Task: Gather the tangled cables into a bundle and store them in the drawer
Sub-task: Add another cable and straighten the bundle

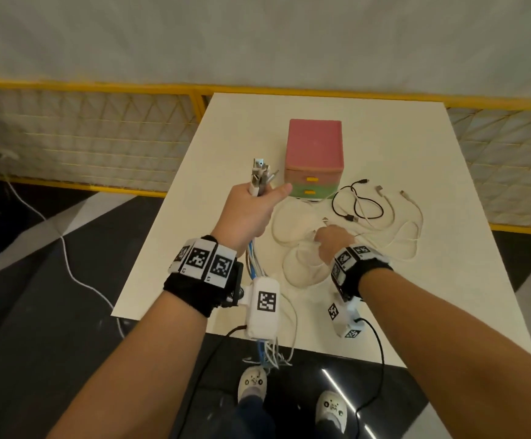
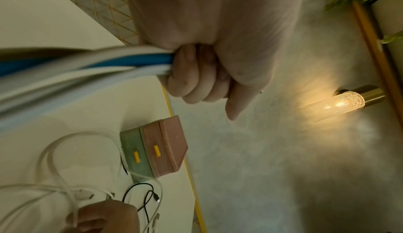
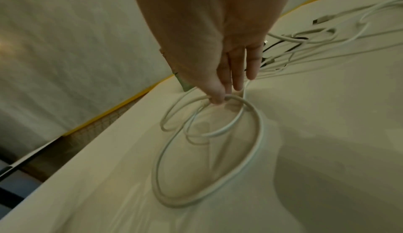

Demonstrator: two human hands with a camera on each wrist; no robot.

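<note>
Left hand (image 1: 247,213) fingers (image 2: 191,74) curled round cable bundle (image 2: 91,64); right hand (image 1: 333,245) fingers (image 3: 218,97) pinching white cable (image 3: 250,109) on counter (image 1: 194,248).

One white rectangular table (image 1: 175,248). One small plastic drawer unit with a pink top (image 1: 314,144); two drawers in it, pink upper (image 1: 313,178) and green lower (image 1: 311,192), one yellow handle on each. One black cable (image 1: 357,204) loose on the table. Several white cables (image 1: 302,267) looped there, tangled, count unclear. One bunch of white and blue cables (image 2: 87,67) gripped in left hand (image 1: 245,213); strand count unclear. Two hands: left, right (image 1: 333,242). Two black wristbands. One lit wall lamp (image 2: 340,102).
</note>
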